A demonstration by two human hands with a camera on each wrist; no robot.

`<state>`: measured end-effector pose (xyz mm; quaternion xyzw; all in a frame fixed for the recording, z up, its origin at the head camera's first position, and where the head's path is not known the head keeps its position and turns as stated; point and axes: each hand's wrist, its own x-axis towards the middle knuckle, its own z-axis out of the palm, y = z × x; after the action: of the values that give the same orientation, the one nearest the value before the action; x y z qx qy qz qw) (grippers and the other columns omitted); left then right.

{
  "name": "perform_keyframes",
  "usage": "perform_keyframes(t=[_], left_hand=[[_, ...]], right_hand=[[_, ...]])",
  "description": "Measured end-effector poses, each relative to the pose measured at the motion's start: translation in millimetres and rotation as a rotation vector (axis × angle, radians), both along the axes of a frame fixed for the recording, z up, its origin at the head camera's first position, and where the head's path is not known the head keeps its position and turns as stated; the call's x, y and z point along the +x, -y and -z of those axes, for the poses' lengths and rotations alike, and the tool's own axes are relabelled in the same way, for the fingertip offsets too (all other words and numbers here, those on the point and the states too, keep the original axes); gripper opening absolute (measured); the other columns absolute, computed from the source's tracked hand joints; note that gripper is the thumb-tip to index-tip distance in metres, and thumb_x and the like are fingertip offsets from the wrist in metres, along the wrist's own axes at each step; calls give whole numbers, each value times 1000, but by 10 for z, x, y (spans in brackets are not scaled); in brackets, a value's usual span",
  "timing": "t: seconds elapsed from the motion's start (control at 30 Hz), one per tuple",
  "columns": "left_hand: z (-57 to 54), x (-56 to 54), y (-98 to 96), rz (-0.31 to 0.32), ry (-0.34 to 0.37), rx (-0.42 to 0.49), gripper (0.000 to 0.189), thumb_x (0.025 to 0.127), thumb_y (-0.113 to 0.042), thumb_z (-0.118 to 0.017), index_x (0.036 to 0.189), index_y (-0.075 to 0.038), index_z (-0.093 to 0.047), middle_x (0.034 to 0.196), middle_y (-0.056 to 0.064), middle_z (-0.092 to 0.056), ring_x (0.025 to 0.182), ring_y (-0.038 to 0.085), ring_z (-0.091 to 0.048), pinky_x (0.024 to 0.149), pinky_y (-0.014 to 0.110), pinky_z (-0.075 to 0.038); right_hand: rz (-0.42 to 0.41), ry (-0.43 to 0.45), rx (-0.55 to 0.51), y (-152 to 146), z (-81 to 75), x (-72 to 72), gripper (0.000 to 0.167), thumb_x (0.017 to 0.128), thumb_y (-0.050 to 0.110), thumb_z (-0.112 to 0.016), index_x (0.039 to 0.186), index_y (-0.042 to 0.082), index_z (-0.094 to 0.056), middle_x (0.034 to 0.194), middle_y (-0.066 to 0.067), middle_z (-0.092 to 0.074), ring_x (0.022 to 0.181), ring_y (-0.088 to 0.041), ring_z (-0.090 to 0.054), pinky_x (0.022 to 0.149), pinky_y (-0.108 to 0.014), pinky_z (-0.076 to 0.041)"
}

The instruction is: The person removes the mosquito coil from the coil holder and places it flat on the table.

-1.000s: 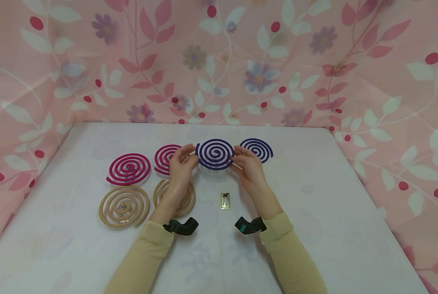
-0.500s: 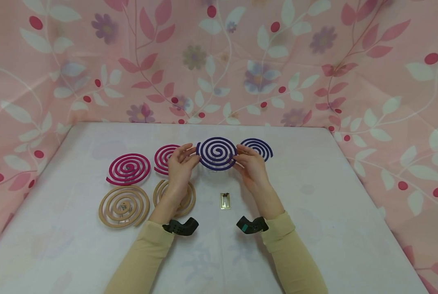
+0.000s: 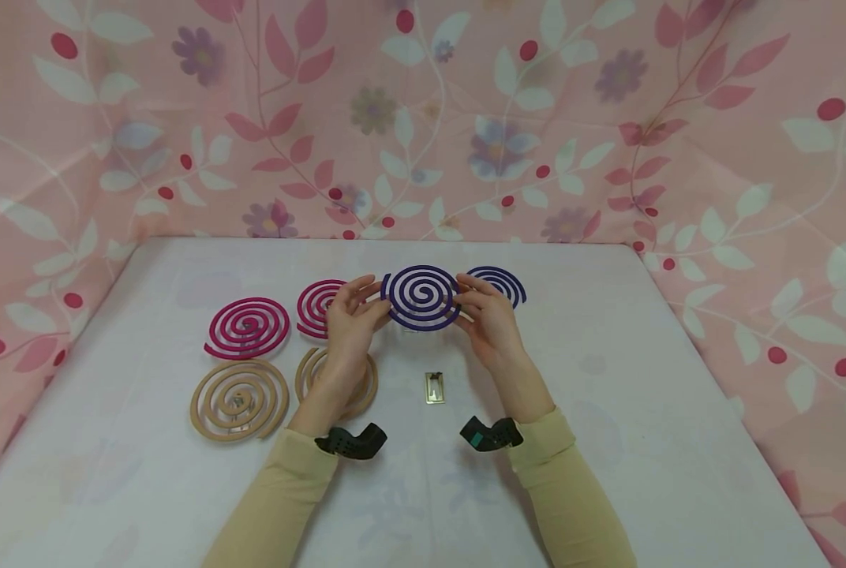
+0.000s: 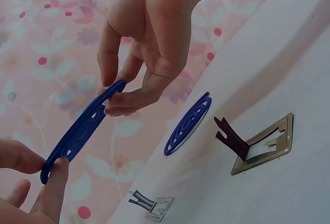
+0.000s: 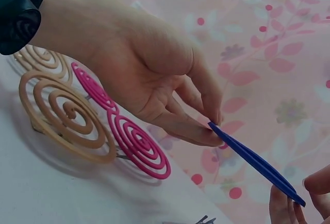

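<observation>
Between both hands, a dark blue mosquito coil [image 4: 77, 128] is held above the table, tilted toward the head camera. My left hand [image 3: 352, 325] pinches its left rim between thumb and fingers. At the opposite rim my right hand [image 3: 491, 322] grips it the same way. Behind the right hand lies a second blue mosquito coil [image 4: 188, 123], partly hidden in the head view. A small silver coil stand [image 4: 144, 203] with raised prongs sits below the held coil. Nearer the body is a brass-coloured coil stand [image 4: 234, 140], its forked prong upright.
To the left, two pink mosquito coils, a full one [image 3: 249, 326] and one partly behind the left hand [image 3: 311, 309], stand at the back. Two tan coils, one [image 3: 277, 394] at the front left and another [image 3: 370, 390] under the left forearm, are raised on stands. Floral cloth surrounds the white table [image 3: 643, 473].
Both hands have shifted slightly right and up, carrying the blue mosquito coil with them. The coils and stands on the table stay where they were.
</observation>
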<state>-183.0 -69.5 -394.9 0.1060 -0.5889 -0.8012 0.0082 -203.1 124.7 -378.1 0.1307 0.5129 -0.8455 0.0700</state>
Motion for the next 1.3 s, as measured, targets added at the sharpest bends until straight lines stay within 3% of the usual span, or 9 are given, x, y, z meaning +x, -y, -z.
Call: perform_keyframes(t=[0.73, 0.97, 1.3], left_hand=[[-29, 72, -129, -5, -23, 5, 53, 90, 0, -68, 139, -8, -49, 132, 8, -56, 116, 20, -62, 96, 29, -55], [-31, 87, -156, -15, -26, -22, 48, 90, -2, -68, 134, -12, -52, 132, 5, -57, 116, 19, -63, 96, 29, -55], [-14, 79, -131, -37, -52, 22, 43, 93, -5, -66, 133, -9, -52, 130, 6, -55, 112, 20, -64, 95, 26, -55]], right_hand=[[16, -17, 24, -79, -48, -9, 39, 95, -5, -51, 133, 2, -56, 123, -8, -56, 93, -16, -62, 85, -30, -54], [20, -44, 67, -103, -55, -12, 37, 96, -3, -52, 132, 2, -57, 122, -9, -58, 95, -18, -62, 83, -28, -56], [-7, -54, 54, -127, -56, -28, 40, 97, -3, -50, 136, -3, -51, 119, -8, -60, 91, -15, -65, 83, -29, -56]])
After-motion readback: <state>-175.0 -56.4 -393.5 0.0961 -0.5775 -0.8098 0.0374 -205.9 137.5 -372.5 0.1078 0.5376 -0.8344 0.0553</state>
